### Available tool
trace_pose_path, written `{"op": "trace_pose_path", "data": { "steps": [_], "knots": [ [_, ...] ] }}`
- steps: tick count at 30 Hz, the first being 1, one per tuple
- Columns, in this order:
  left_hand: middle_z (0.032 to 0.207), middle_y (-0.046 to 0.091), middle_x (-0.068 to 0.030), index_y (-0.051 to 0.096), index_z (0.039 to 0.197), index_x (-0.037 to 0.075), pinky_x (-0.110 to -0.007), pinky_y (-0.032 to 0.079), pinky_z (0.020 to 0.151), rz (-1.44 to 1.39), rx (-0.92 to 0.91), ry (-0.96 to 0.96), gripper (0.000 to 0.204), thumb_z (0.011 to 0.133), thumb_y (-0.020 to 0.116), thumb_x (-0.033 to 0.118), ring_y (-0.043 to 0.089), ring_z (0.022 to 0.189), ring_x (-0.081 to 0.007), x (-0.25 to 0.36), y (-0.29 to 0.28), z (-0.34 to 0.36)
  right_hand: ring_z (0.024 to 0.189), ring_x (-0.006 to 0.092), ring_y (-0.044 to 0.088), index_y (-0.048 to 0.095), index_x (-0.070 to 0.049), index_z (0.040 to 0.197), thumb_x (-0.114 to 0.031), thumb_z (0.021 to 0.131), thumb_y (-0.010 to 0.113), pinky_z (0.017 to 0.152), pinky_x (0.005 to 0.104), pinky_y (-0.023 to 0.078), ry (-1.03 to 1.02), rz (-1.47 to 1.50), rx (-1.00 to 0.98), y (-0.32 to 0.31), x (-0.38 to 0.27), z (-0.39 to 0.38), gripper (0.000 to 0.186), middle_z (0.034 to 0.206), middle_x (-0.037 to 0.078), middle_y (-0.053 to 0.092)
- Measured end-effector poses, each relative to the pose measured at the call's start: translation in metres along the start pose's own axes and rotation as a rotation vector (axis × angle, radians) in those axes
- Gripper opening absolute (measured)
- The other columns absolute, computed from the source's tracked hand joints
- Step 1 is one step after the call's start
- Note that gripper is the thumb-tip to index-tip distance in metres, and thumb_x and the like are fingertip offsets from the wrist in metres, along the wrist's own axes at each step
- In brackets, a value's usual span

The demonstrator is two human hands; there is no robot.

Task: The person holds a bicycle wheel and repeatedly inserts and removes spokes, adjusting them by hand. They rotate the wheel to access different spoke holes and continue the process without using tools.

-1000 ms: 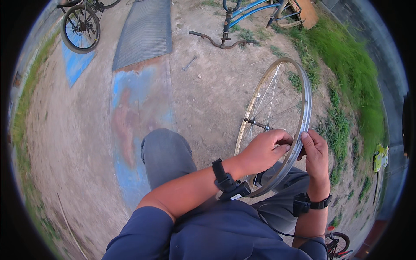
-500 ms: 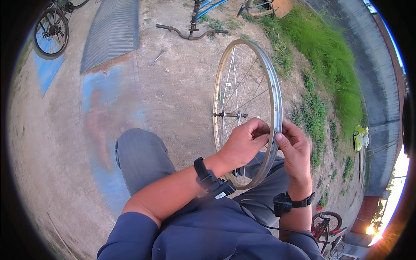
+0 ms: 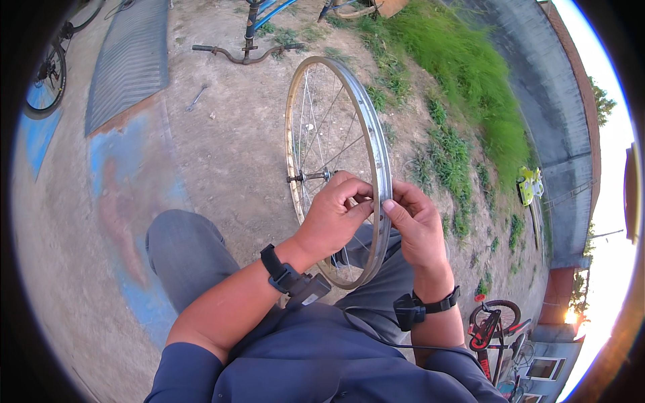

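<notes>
A bare bicycle wheel (image 3: 377, 144), without a tyre, stands on edge between my knees. Its metal rim is worn, and thin spokes run to a hub (image 3: 310, 176) with an axle. My left hand (image 3: 334, 216) is at the inner side of the rim, thumb and fingers pinched together by the spoke ends; what lies in the pinch is hidden. From the outer side my right hand (image 3: 422, 228) grips the rim, its thumb on the outer face and its fingers curled behind. The lower spokes are partly covered by my left hand and forearm.
A wrench (image 3: 196, 99) lies on the dirt ahead, left of the wheel. Beyond it is a blue bicycle frame with rusty handlebars (image 3: 247, 59). Corrugated sheet (image 3: 131, 60) lies at far left, near another bicycle (image 3: 47, 84). Grass (image 3: 463, 80) grows along a wall; a red-black bicycle (image 3: 494, 329) is at lower right.
The whole scene has shifted left in the picture as my head turned right. Both hands stay at the same part of the rim, and the wheel keeps nearly the same pose.
</notes>
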State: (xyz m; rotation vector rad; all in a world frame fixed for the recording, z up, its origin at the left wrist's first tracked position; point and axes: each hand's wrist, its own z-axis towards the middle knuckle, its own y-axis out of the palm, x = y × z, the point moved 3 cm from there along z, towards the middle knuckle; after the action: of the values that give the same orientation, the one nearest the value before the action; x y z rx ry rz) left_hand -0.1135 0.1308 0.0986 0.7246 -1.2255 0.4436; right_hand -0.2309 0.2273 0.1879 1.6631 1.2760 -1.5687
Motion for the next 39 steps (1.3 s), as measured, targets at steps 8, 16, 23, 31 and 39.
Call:
{"op": "trace_pose_path", "data": {
  "steps": [8,16,23,31,39],
  "knots": [
    [0.111,0.067,-0.004,0.072,0.111,0.006,-0.03,0.049,0.086,0.04,-0.05,0.146,0.016,0.095,0.075,0.006,0.064,0.101,-0.0173,-0.002,0.006,0.009,0.098,0.0143,0.065,0.058,0.004,0.123,-0.002,0.1,0.065,0.09,0.0318,0.054,-0.148,0.045,0.151,-0.001,0.012,-0.003,0.025,0.11,0.009,0.067],
    [0.109,0.066,-0.0066,0.068,0.114,0.004,-0.032,0.05,0.094,-0.072,-0.086,0.082,0.017,0.097,0.071,0.002,0.064,0.103,-0.0192,-0.009,0.014,0.013,0.091,0.0098,0.06,0.059,0.0,0.12,-0.003,0.1,0.067,0.081,0.0272,0.051,-0.192,-0.1,0.236,-0.009,0.019,-0.01,0.022,0.107,0.005,0.063],
    [0.11,0.064,-0.0074,0.067,0.116,0.004,-0.032,0.05,0.094,-0.017,-0.13,0.17,0.018,0.098,0.067,0.0,0.064,0.106,-0.0213,-0.013,0.022,0.016,0.096,0.0085,0.056,0.059,0.001,0.123,-0.009,0.101,0.064,0.084,0.026,0.048,-0.063,-0.012,0.23,-0.016,0.021,-0.008,0.025,0.106,0.003,0.061],
    [0.11,0.063,-0.009,0.067,0.117,0.004,-0.034,0.05,0.093,0.033,-0.118,0.202,0.019,0.097,0.067,0.002,0.063,0.105,-0.0242,-0.016,0.023,0.018,0.093,0.008,0.059,0.054,-0.003,0.123,-0.009,0.103,0.063,0.08,0.0236,0.048,-0.198,0.003,0.308,-0.006,0.032,-0.007,0.023,0.104,0.002,0.062],
    [0.1,0.062,-0.013,0.068,0.109,0.004,-0.042,0.051,0.084,0.007,-0.04,0.278,0.014,0.096,0.071,0.008,0.062,0.098,-0.0349,-0.015,0.024,0.02,0.083,0.0241,0.064,0.07,-0.008,0.108,0.006,0.088,0.072,0.068,0.0314,0.054,-0.649,-0.787,0.269,-0.014,0.004,-0.015,0.024,0.103,0.01,0.066]
  ]
}}
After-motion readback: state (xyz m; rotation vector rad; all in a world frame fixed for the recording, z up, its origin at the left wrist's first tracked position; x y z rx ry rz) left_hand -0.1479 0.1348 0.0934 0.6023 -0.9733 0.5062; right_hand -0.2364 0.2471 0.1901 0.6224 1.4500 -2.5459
